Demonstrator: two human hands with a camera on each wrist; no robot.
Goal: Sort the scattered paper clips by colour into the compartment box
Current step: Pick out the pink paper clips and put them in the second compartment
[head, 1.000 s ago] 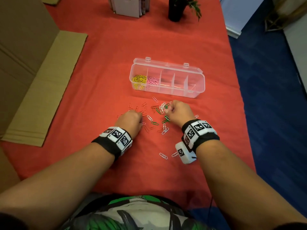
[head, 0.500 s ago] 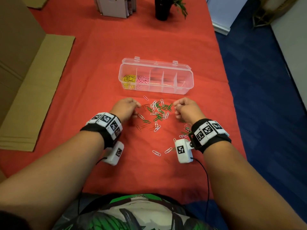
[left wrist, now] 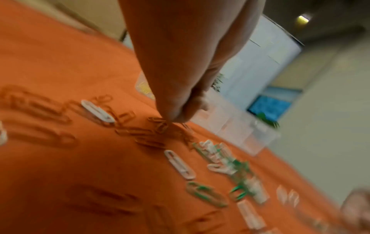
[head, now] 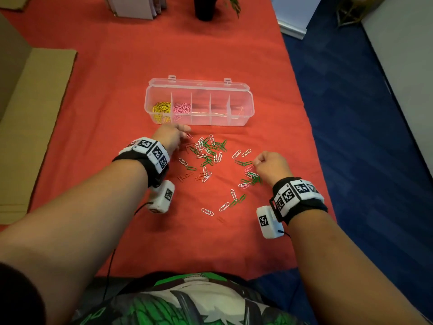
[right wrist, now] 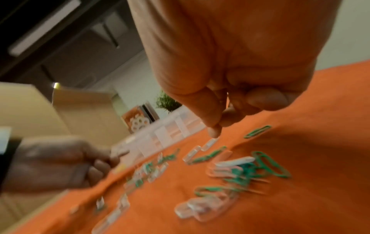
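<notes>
Box: clear plastic compartment box [head: 243, 106], just beyond left hand; yellow clips [head: 161, 107] and pink clips [head: 181, 108] inside.
Clips: scattered green, white, red wire paper clips [head: 207, 152] between both hands.
Left hand [head: 171, 137]: fingertips [left wrist: 176, 116] bunched on red clip, grasp unclear.
Right hand [head: 271, 166]: curled, holding nothing visible.

You have one clear compartment box [head: 243, 106] with five compartments — two filled, one with yellow clips [head: 161, 107], one with pink clips [head: 181, 108]. Your two hands — left hand [head: 169, 137], right hand [head: 271, 166] — flank dozens of loose paper clips [head: 208, 151], too tangled to count exactly.
</notes>
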